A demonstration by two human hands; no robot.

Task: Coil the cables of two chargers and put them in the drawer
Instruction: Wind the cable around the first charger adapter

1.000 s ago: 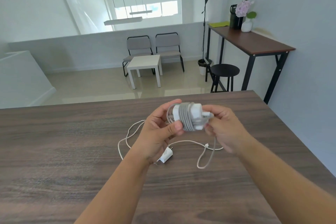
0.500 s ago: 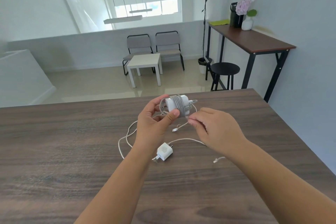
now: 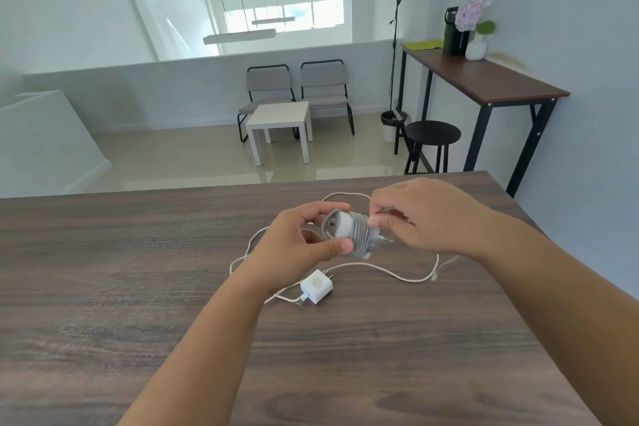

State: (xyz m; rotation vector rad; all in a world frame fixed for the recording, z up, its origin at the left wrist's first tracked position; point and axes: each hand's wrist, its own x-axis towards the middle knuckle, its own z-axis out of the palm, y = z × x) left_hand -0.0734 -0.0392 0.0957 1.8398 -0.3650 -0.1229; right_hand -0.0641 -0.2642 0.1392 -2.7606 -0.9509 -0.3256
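My left hand holds a white charger block above the wooden table, with grey cable wound tightly around its middle. My right hand pinches the end of that wound cable against the block's right side. A second, small white charger lies flat on the table just below my hands, prongs showing. Its thin white cable trails loose in loops to the left and right of it and behind my hands. No drawer is in view.
The table's far edge runs just behind my hands and its right edge slants down at the right. Beyond are a white side table, two grey chairs, a black stool and a tall desk with a flower vase.
The last loose tail of the grey cable has been wound onto the block. My right hand moved up from below the block to its right side, pinching the cable end.
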